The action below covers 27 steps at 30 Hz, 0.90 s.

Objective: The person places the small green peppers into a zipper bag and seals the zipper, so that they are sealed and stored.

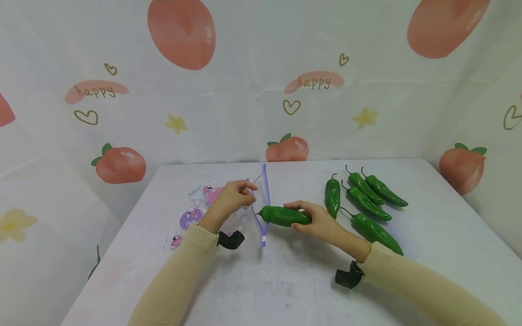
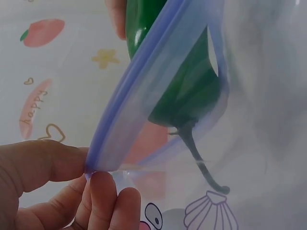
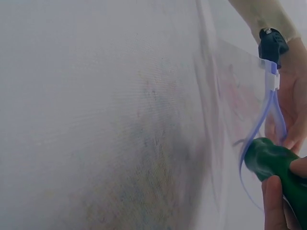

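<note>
A clear zip bag (image 1: 190,220) with a purple zip edge and pink cartoon prints lies on the table, its mouth spread toward the right. My left hand (image 1: 230,199) pinches the far part of the mouth's rim between thumb and fingers, plainest in the left wrist view. In my right hand (image 1: 320,222) is a green chili pepper (image 1: 283,216), gripped around its blunt end. Its stem (image 2: 199,163) points into the bag, and the stem end sits inside the mouth. A white slider (image 3: 273,81) is at the near end of the zip.
Several more green chili peppers (image 1: 368,203) lie at the right, beyond and beside my right forearm. The white table (image 1: 285,290) ends at a printed cloth backdrop (image 1: 228,117). A dark wrist mount (image 1: 349,275) juts out below the right sleeve, another (image 1: 231,240) by the left.
</note>
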Available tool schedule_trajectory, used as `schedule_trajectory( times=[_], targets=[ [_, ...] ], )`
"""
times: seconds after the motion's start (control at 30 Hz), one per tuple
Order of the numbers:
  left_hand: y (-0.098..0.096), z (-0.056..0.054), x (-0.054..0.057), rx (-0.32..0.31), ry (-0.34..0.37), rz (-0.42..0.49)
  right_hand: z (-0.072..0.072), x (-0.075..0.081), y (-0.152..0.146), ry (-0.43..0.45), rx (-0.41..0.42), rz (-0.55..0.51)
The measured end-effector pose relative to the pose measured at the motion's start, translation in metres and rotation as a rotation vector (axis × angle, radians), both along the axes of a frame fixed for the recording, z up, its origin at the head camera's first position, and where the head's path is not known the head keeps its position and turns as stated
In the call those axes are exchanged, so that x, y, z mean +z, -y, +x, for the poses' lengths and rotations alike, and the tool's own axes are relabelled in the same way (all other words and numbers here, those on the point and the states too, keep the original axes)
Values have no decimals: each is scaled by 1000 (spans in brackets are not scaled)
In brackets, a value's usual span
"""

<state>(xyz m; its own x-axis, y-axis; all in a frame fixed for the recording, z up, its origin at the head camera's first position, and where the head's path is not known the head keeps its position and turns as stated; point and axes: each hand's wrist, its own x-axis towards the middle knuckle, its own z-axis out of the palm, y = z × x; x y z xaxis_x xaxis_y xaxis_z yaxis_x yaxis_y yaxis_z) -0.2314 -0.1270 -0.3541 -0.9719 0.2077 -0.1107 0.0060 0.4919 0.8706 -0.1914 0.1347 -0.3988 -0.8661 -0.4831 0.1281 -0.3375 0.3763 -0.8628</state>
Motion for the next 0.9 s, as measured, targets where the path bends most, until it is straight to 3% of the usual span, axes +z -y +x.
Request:
schedule_trajectory(
  times=[0.33, 0.67, 0.9],
  targets=[
    [1, -1, -2, -17, -12, 26, -4, -5, 2, -4, 17, -28],
    [0, -1, -3, -2, -5, 27, -5, -4, 4, 48, -13, -29],
    [0, -1, -2, -1, -3, 30, -5, -3, 5, 24, -18, -38]
  ],
)
